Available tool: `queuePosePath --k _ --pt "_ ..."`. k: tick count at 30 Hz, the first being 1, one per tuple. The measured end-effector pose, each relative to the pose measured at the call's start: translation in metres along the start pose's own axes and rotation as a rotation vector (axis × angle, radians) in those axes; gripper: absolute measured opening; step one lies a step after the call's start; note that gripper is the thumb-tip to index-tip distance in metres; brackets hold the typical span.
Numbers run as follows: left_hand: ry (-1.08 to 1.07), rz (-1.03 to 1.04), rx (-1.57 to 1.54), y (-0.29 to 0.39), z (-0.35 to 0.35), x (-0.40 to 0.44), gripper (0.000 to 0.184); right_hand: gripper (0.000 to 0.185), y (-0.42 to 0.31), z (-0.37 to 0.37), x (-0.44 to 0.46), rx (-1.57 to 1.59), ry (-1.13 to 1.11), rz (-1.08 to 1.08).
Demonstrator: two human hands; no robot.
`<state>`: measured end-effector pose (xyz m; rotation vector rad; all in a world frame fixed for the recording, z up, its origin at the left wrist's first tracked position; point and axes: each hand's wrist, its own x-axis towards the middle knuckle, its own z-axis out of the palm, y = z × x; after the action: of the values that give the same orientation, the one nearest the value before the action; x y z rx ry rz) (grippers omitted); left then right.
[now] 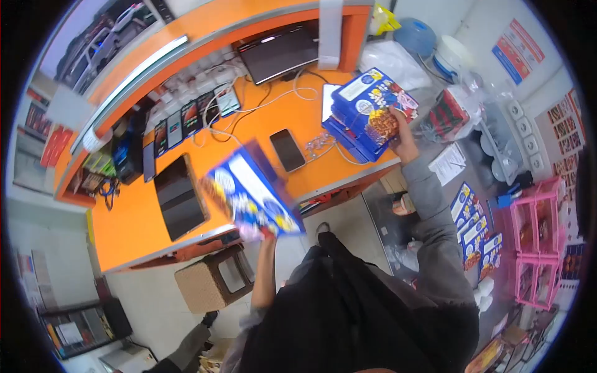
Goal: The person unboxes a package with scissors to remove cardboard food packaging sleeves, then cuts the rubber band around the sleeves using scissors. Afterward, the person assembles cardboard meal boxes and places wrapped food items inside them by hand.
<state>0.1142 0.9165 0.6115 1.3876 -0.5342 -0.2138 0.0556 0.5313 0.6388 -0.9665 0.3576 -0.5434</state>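
Note:
My left hand point(266, 241), partly hidden, grips a blue printed cardboard box point(252, 193) from below, tilted over the front edge of the orange counter point(230, 137). This box is smeared by motion. At the counter's right end, my right hand point(404, 138) is closed on the edge of a stack of blue printed boxes point(367, 118) that look flat, with food pictures on them. Between the held box and the stack lie a black phone point(287, 150) and a small clear plastic item point(319, 145).
A dark tablet point(180, 199) lies left, several phones point(189, 117) along the back, a monitor point(280, 53) behind. More blue boxes point(476, 231) lie on the grey surface at right, near a pink rack point(537, 239). A brown stool point(211, 280) stands below; another person's leg point(189, 342) shows.

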Motion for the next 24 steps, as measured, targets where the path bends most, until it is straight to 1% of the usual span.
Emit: queuePosePath --k 2,3,6,8,9,10,11,12,14,15,17,18,20,21,23,24 --pt "-0.101 -0.008 -0.087 0.007 0.039 0.077 0.02 0.034 -0.008 -0.011 0.022 -0.07 0.06 -0.043" --pt "-0.156 -0.016 -0.125 0.008 0.053 0.104 0.02 0.033 -0.011 -0.017 0.02 -0.187 -0.106 -0.136" --pt "-0.279 -0.091 -0.246 0.006 0.085 0.184 0.021 0.038 -0.026 0.036 -0.015 -0.347 -0.201 -0.315" --pt "-0.335 -0.169 -0.294 0.0 0.1 0.215 0.021 0.048 -0.014 0.023 -0.006 0.037 -0.004 0.053" --pt "-0.355 -0.205 -0.307 -0.003 0.106 0.225 0.022 0.048 -0.015 0.021 -0.003 0.035 0.017 0.052" --pt "-0.373 -0.244 -0.321 -0.007 0.109 0.236 0.022 0.049 -0.016 0.021 -0.003 0.12 0.063 0.182" --pt "-0.383 -0.281 -0.329 -0.011 0.112 0.244 0.022 0.05 -0.016 0.022 -0.003 0.209 0.105 0.311" --pt "-0.392 -0.309 -0.326 -0.013 0.115 0.25 0.023 0.05 -0.015 0.024 -0.004 0.216 0.115 0.312" --pt "-0.395 -0.362 -0.336 -0.019 0.118 0.255 0.023 0.045 -0.011 0.03 -0.011 0.281 0.082 0.203" --pt "-0.39 -0.377 -0.342 -0.021 0.118 0.256 0.024 0.045 -0.011 0.03 -0.008 0.287 0.082 0.207" --pt "-0.37 -0.397 -0.363 -0.023 0.119 0.253 0.024 0.037 -0.012 0.027 -0.01 0.29 0.137 0.186" --pt "-0.364 -0.398 -0.381 -0.024 0.12 0.247 0.024 0.037 -0.016 0.025 -0.01 0.29 0.132 0.187" --pt "-0.35 -0.385 -0.418 -0.024 0.127 0.234 0.025 0.031 -0.029 0.012 -0.018 0.327 0.136 0.095" --pt "-0.434 -0.336 -0.539 -0.024 0.129 0.227 0.029 0.03 -0.043 0.007 -0.021 0.266 0.134 0.069" --pt "-0.467 -0.373 -0.489 -0.019 0.145 0.217 0.032 0.029 -0.077 -0.004 -0.016 0.157 0.13 0.048" --pt "-0.488 -0.274 -0.568 -0.02 0.159 0.213 0.034 0.029 -0.094 -0.008 -0.015 0.107 0.136 0.052"
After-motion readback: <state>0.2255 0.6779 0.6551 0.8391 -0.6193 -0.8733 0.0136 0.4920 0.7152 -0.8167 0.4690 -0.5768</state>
